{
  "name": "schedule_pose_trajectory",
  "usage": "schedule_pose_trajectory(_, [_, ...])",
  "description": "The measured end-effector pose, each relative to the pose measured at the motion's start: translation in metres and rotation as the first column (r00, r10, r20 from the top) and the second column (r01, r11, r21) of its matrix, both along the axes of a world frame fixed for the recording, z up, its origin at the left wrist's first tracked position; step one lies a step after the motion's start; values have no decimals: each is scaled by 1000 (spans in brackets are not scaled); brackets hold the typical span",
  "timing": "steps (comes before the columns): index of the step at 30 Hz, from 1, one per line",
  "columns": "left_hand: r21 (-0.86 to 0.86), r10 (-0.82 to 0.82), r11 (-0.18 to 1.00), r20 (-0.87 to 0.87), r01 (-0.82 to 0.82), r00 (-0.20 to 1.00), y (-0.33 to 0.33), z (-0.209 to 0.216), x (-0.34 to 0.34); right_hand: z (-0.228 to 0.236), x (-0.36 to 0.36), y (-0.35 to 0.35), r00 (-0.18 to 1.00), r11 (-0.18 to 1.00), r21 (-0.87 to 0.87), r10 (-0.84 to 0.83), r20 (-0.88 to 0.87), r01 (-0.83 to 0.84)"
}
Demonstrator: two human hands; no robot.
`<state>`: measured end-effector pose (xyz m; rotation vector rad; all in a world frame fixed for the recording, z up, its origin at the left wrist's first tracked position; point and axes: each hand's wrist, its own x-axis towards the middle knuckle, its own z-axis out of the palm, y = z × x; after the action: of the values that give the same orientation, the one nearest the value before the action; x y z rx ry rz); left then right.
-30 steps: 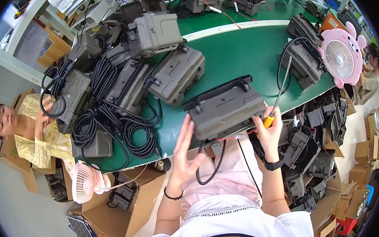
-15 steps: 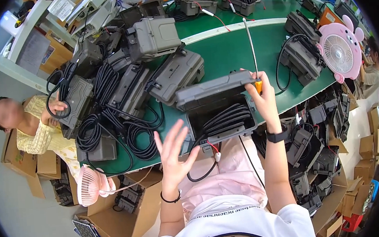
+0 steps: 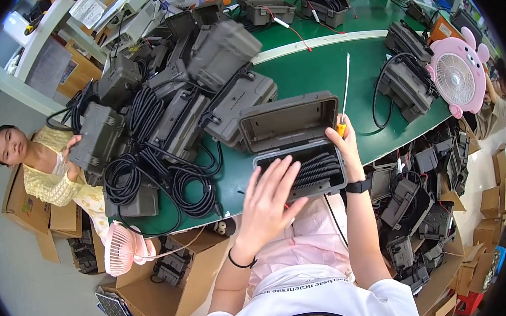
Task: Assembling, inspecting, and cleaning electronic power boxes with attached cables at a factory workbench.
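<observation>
An open grey plastic case [image 3: 341,178] stands at the table's near edge in front of me, its lid [image 3: 289,122] tipped back. A coil of black ribbed cable [image 3: 319,173] lies inside. Over the coil and the case's front left part, my left hand [image 3: 268,201] is spread, fingers stretched out and holding nothing; whether it presses on the cable cannot be told. At the right side of the case, my right hand [image 3: 349,153] is closed round the orange handle of a screwdriver [image 3: 346,85], whose shaft points up and away. Its thumb is by the lid's right corner.
Grey cases [image 3: 242,102] and black cable coils [image 3: 195,189] crowd the table's left side; one tilted case [image 3: 224,53] is blurred. A co-worker [image 3: 49,174] holds another case at the left. A pink fan [image 3: 454,74] and a cased unit [image 3: 404,83] stand right. Cardboard boxes [image 3: 174,295] sit below.
My left hand has moved right and up, over the open case. The lid now shows its inside. My right hand has lowered slightly with the screwdriver. A case at the back left has tilted and shifted right.
</observation>
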<state>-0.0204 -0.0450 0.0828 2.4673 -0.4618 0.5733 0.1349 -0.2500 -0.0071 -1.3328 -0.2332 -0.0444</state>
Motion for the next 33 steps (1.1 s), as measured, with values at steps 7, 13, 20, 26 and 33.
schedule_pose_trajectory(7, [-128, -45, 991, -33, 40, 998, -7, -11, 5, 1, -13, -11, 999, 996, 91, 12, -33, -9])
schedule_pose_trajectory(13, [-602, 195, 798, 278, 13, 941, -2, -24, -21, -5, -14, -12, 998, 993, 117, -21, -62, 29])
schedule_pose_trajectory(20, [-742, 806, 590, 523, -317, 277, 38, -47, -16, 1, -13, -9, 999, 996, 91, -22, -36, 25])
schedule_pose_trajectory(26, [204, 548, 771, 270, -603, 792, 58, -58, -39, -2, -17, -10, 998, 993, 117, -24, -50, 30])
schedule_pose_trajectory(33, [-24, 297, 954, -20, -298, 955, 27, -75, -49, -3, -18, -11, 998, 994, 96, -39, -57, 45])
